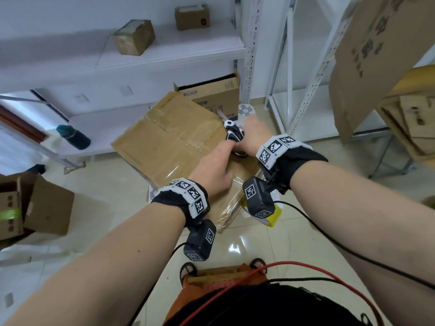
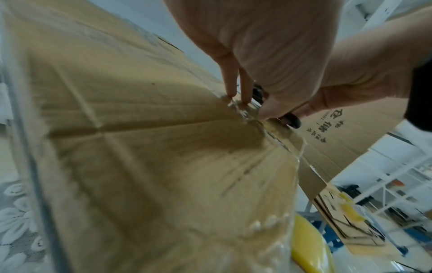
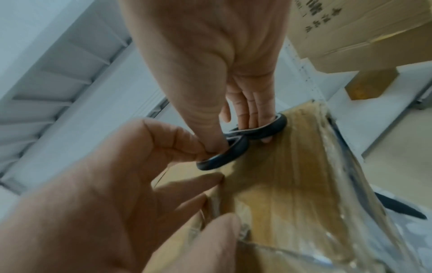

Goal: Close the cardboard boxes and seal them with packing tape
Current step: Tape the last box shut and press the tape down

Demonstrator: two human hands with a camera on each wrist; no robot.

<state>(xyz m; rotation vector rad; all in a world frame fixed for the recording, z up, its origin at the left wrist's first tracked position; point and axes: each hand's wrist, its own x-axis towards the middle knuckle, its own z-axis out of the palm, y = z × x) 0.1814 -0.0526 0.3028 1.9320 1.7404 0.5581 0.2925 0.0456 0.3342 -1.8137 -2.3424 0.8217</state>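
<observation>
A closed cardboard box (image 1: 169, 142) lies tilted in front of me, with clear packing tape (image 2: 238, 109) along its top seam and near edge. My left hand (image 1: 229, 147) rests on the box near its right edge. Its thumb and fingertips (image 2: 245, 100) pinch a crumpled bit of the tape. Just beyond it my right hand (image 1: 249, 135) grips black-handled scissors (image 1: 233, 134), thumb in one ring and fingers in the other (image 3: 266, 127), with the blades pointing away from me. A yellow tape roll (image 1: 274, 216) sits below the box's near corner, partly hidden by the wrist camera.
White shelving (image 1: 164, 55) behind carries two small boxes (image 1: 134, 37). An open printed box (image 1: 211, 95) stands just past the taped one, with a dark bottle (image 1: 74, 137) to its left. More cardboard sits on the floor at left (image 1: 47, 208) and leans at upper right (image 1: 376, 55). Cables (image 1: 306, 269) trail by my legs.
</observation>
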